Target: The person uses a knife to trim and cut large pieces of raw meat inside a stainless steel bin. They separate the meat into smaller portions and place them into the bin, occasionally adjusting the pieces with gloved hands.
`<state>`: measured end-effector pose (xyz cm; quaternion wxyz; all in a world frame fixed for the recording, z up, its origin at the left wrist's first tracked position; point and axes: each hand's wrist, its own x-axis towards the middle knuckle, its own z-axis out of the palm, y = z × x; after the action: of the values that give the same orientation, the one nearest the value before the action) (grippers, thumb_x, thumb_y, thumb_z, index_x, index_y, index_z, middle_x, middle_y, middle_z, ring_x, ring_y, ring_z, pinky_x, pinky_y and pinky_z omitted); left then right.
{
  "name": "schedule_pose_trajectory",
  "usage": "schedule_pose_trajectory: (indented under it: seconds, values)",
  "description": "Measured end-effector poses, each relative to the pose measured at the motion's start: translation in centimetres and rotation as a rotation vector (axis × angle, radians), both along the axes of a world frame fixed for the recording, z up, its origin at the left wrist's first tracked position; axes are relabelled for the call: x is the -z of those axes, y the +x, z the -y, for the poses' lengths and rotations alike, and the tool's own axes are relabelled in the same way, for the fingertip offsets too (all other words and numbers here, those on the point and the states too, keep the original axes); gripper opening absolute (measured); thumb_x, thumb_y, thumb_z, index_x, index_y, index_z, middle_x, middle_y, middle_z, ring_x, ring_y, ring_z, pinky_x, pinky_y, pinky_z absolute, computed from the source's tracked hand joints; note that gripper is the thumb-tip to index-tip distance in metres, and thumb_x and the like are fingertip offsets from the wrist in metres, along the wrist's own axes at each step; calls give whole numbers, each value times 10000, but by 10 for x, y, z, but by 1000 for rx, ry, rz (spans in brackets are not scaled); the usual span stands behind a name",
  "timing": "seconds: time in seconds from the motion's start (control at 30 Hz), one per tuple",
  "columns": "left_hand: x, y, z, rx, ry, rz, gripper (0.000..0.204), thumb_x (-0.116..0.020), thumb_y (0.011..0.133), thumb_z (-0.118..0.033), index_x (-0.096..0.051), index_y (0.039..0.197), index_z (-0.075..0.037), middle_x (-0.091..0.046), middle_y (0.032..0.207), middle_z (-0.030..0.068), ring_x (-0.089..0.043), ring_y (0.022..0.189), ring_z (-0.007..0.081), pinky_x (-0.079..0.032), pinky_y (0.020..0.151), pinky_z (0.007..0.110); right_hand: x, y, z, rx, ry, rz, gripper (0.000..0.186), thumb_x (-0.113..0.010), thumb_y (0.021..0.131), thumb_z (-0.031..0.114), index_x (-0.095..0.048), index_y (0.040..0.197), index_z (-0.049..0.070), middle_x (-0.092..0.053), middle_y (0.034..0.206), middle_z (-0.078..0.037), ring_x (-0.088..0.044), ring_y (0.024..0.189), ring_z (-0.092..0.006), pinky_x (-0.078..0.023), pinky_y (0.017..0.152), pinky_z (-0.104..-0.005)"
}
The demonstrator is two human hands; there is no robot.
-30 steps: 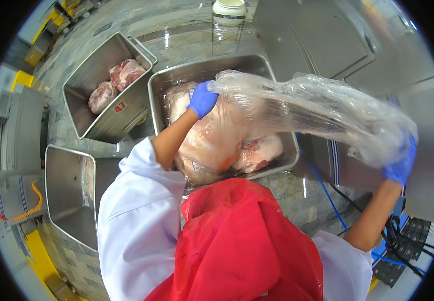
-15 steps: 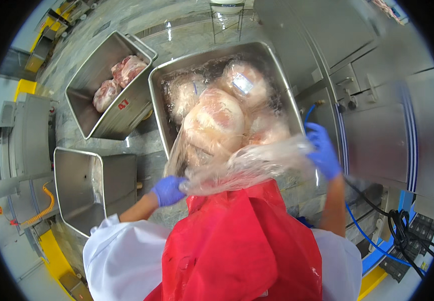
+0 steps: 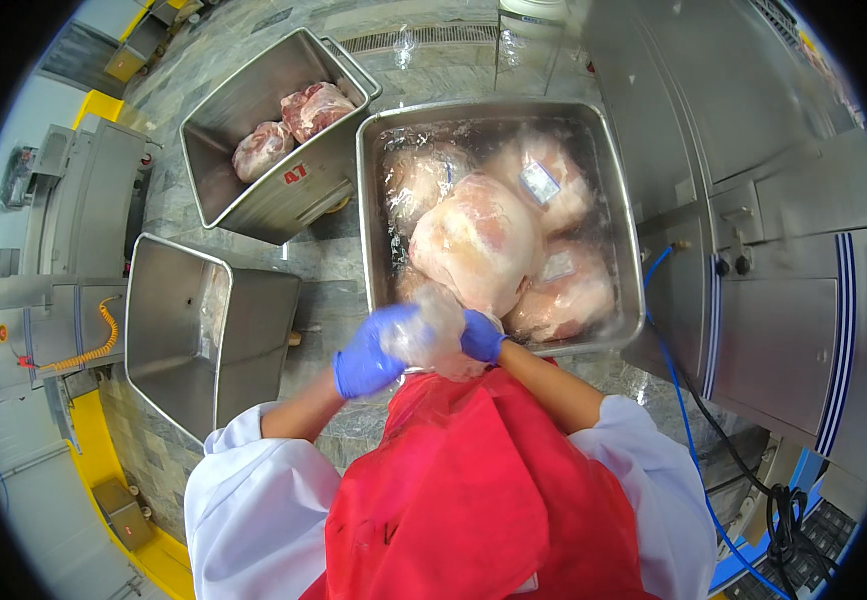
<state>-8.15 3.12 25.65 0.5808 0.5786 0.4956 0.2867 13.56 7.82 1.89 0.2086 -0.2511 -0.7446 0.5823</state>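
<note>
In front of me stands a steel tub (image 3: 621, 215) of water with several large pieces of pale meat in it. The biggest piece (image 3: 480, 243), its surface smooth, rests on top near the middle. My left hand (image 3: 371, 352), blue-gloved and smeared by motion, is closed on a bunched clear plastic bag (image 3: 433, 330) at the tub's near edge. My right hand (image 3: 482, 336), also gloved in blue, is closed at the near end of the biggest piece; what its fingers grip is hidden. Around it, the other pieces (image 3: 565, 290) are wrapped in clear film, some with labels.
To the left, a steel bin (image 3: 288, 185) holds two pieces of red meat (image 3: 315, 110). Nearer me stands another steel bin (image 3: 178, 335). Steel cabinets (image 3: 773, 345) line the right, with a blue hose (image 3: 675, 385) and black cable beside them.
My hands have come together from far apart at the tub's near edge. The plastic bag, spread between them before, is now bunched, and the biggest piece shows less film.
</note>
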Motion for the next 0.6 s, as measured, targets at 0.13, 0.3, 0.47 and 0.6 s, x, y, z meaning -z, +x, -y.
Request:
schedule_pose_trajectory:
  seconds: [0.13, 0.3, 0.47, 0.6]
  values:
    - [107, -22, -29, 19, 380, -470, 709, -818, 785, -310, -534, 1375, -39, -583, 1321, 185, -567, 1208, 325, -436, 1062, 419, 4, 40, 7, 203, 53, 184, 346, -549, 968, 129, -611, 1284, 3, -713, 1121, -161, -680, 962, -309, -529, 886, -419]
    - [233, 25, -50, 216, 500, -347, 682, -834, 751, -382, -594, 1312, -78, -620, 1276, 174, -561, 1197, 381, -421, 1062, 479, -111, 33, 6, 482, -563, -1, 393, -498, 1068, 212, -531, 1384, -21, -628, 1282, -108, -572, 1165, -165, -469, 1015, -336]
    - [226, 99, -68, 5, 531, -155, 484, -687, 854, -299, -637, 1269, -54, -637, 1308, 190, -574, 1197, 435, -435, 1039, 507, -209, 65, -8, 755, -661, -85, 467, -409, 1112, 321, -496, 1416, -23, -611, 1311, -109, -572, 1174, -165, -471, 1032, -321]
    - [201, 149, -109, -201, 584, 79, 444, -595, 901, -223, -594, 1296, -18, -644, 1190, 245, -589, 1100, 449, -442, 983, 513, -248, 85, -31, 845, -555, -169, 473, -402, 1110, 360, -529, 1376, -9, -647, 1242, -113, -623, 1101, -173, -511, 988, -344]
